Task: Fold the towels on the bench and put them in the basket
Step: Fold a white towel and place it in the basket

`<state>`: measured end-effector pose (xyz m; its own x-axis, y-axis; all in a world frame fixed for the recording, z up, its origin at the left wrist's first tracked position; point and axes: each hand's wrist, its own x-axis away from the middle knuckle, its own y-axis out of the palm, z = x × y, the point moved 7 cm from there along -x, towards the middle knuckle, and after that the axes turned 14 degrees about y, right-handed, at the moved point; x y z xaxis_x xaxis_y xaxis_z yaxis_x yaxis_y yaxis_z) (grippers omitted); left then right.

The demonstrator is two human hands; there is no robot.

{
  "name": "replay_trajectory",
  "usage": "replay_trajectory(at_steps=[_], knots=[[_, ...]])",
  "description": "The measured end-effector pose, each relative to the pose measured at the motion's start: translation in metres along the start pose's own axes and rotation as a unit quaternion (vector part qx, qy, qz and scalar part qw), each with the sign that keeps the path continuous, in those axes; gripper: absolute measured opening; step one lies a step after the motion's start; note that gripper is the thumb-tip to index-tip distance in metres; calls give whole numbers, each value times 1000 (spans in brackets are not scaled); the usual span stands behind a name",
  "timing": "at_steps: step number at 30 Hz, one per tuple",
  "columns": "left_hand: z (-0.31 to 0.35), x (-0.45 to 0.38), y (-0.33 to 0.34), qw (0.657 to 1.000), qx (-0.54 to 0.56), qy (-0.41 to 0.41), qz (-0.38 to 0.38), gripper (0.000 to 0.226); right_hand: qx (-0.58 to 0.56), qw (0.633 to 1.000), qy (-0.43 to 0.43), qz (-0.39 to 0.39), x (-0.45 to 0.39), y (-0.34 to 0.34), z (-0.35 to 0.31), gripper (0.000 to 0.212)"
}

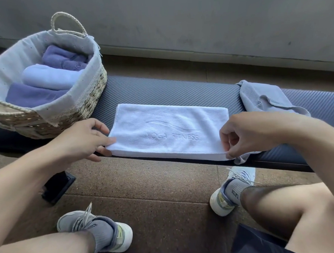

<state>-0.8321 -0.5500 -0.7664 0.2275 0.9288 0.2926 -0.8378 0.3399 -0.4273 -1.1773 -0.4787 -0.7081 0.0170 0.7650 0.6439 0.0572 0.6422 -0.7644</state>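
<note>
Your left hand and right hand each pinch a near corner of the towel (long axis along the bench front edge); basket sits left.

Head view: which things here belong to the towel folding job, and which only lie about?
Job: white towel, pinched by left hand and right hand; grey towel; basket holding three folded towels; bench.
Lying about: black object on the floor.
</note>
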Motion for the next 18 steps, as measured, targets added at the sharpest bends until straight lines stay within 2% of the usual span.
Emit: replay_trajectory(at_steps=[3,7,12,15,17,18], knots=[[-1,1,2,1000,15,-11,-2,25,16,999,0,-39,-5,13,-4,12],[-2,2,2,1000,21,-17,-8,28,44,999,3,-30,-14,19,-9,15],[2,2,-4,998,-55,-6,-15,32,37,997,43,-46,-12,16,-5,28],[25,0,-16,981,-169,69,74,30,2,996,85,37,-11,-10,5,45],[49,1,-13,954,-224,150,127,26,-35,988,109,107,-17,-28,14,43],[59,1,-4,944,-235,191,129,25,-53,982,118,134,-23,-34,20,40]])
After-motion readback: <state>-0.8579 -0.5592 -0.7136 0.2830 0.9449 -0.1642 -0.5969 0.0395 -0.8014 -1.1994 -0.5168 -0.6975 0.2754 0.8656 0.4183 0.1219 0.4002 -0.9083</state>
